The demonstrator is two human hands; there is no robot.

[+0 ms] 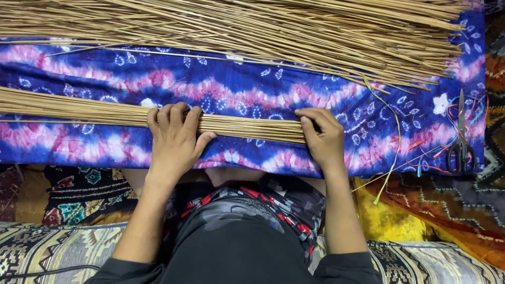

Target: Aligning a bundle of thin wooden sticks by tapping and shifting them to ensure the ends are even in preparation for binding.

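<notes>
The step in hand looks like gathering thin sticks into 1 tidy bundle and getting the ends even. On the left, the small bundle of sticks (79, 111) lies flat across the blue and pink cloth (236, 89), running from the left edge to the middle. The left hand (173, 139) lies over it with fingers curled down, pressing and half gripping the sticks. Further right, the right hand (323, 138) is closed around the bundle's end, with the fingers bent over the tips. I think the next move needs both hands to hold tight, so no stick slips out, and a gentle push to line up the ends. At the far side lies 1 big pile of loose sticks (252, 26), too many to count. On the right lie 1 long yellow strip (395, 142), 1 pair of scissors (461, 142), and some red and blue strings (428, 150) near them, not easy to count.
</notes>
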